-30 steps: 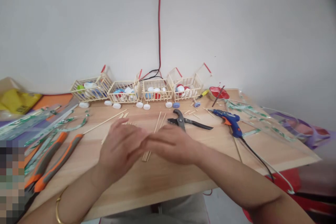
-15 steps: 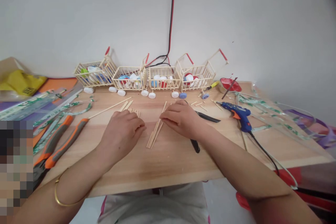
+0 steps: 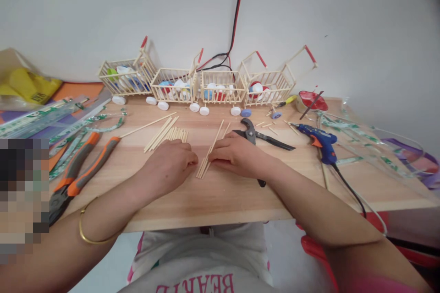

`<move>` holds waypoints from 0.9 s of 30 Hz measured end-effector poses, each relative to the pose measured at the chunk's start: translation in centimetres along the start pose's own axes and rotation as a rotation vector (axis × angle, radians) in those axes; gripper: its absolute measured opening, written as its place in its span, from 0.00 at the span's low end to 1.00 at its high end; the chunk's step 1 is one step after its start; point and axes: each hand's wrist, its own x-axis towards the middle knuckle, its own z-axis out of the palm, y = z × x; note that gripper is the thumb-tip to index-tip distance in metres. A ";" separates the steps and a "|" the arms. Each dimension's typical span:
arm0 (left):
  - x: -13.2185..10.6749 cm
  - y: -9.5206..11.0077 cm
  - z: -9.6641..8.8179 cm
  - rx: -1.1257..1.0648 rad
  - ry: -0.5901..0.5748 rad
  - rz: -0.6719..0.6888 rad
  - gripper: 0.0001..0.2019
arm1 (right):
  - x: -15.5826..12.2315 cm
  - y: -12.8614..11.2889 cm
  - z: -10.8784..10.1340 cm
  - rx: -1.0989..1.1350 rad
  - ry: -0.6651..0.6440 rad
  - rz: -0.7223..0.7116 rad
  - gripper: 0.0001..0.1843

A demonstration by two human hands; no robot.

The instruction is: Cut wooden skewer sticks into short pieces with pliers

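Observation:
My left hand (image 3: 173, 160) rests low over the table with its fingers curled together; whatever they may hold is hidden. Beyond it lie a row of short wooden sticks (image 3: 178, 134) and several longer sticks (image 3: 161, 135) side by side. My right hand (image 3: 237, 153) is closed, its fingertips on a small group of thin wooden sticks (image 3: 205, 165) that slant across the middle of the table. Partly under and behind my right hand is a black-handled cutter (image 3: 250, 132), its handles spread.
Several stick-built toy shopping carts (image 3: 223, 87) with bottle caps stand along the wall. A blue glue gun (image 3: 319, 142) and a red bowl (image 3: 311, 100) are at right. Orange-grey pliers (image 3: 91, 162) and plastic wrappers (image 3: 58, 121) lie at left on the wooden table (image 3: 227, 201).
The view has tilted down a little. More of the cutter and of the stick row shows beyond my hands. Both hands stay close to the same sticks.

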 end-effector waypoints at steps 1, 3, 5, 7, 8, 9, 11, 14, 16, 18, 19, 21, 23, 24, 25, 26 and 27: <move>0.0 0.0 0.0 -0.010 -0.007 0.007 0.11 | 0.0 -0.2 0.1 0.002 -0.006 -0.002 0.09; 0.0 -0.1 0.1 -0.034 -0.027 0.011 0.11 | 0.0 -0.6 0.2 0.002 -0.013 -0.006 0.09; -0.1 -0.2 0.1 -0.058 -0.051 0.012 0.10 | 0.0 -0.9 0.4 -0.001 -0.010 -0.014 0.09; -0.2 -0.3 0.1 -0.077 -0.072 0.018 0.07 | 0.0 -0.9 0.4 -0.006 0.003 -0.010 0.09; -0.2 -0.3 0.1 -0.086 -0.079 0.019 0.05 | 0.0 -0.8 0.4 -0.009 0.014 -0.004 0.09; -0.2 -0.3 0.1 -0.093 -0.085 0.015 0.04 | 0.0 -0.7 0.3 -0.012 0.025 0.004 0.10; -0.2 -0.3 0.2 -0.098 -0.097 -0.007 0.05 | -0.1 -0.4 0.0 -0.021 0.038 0.027 0.10; -0.1 -0.3 0.3 -0.098 -0.113 -0.045 0.07 | -0.2 0.1 -0.4 -0.028 0.019 0.057 0.11; 0.0 -0.3 0.4 -0.100 -0.113 -0.062 0.09 | -0.2 0.4 -0.6 -0.023 -0.003 0.075 0.11; 0.1 -0.3 0.5 -0.102 -0.107 -0.070 0.10 | -0.3 0.6 -0.7 -0.011 -0.016 0.087 0.11; 0.1 -0.3 0.6 -0.103 -0.104 -0.072 0.10 | -0.3 0.6 -0.7 -0.006 -0.021 0.091 0.11; 0.1 -0.2 0.7 -0.105 -0.099 -0.074 0.09 | -0.3 0.6 -0.7 0.001 -0.029 0.100 0.11; 0.1 -0.2 0.7 -0.109 -0.096 -0.070 0.09 | -0.3 0.4 -0.8 -0.002 -0.035 0.123 0.11; 0.1 -0.2 0.6 -0.111 -0.095 -0.069 0.09 | -0.4 0.4 -1.0 -0.006 -0.038 0.140 0.11; 0.1 -0.1 0.6 -0.113 -0.095 -0.067 0.08 | -0.4 0.3 -1.1 -0.011 -0.040 0.157 0.11; 0.1 -0.1 0.6 -0.115 -0.096 -0.066 0.08 | -0.4 0.2 -1.3 -0.015 -0.040 0.172 0.11; 0.1 -0.1 0.6 -0.117 -0.098 -0.067 0.09 | -0.4 0.2 -1.4 -0.020 -0.042 0.183 0.11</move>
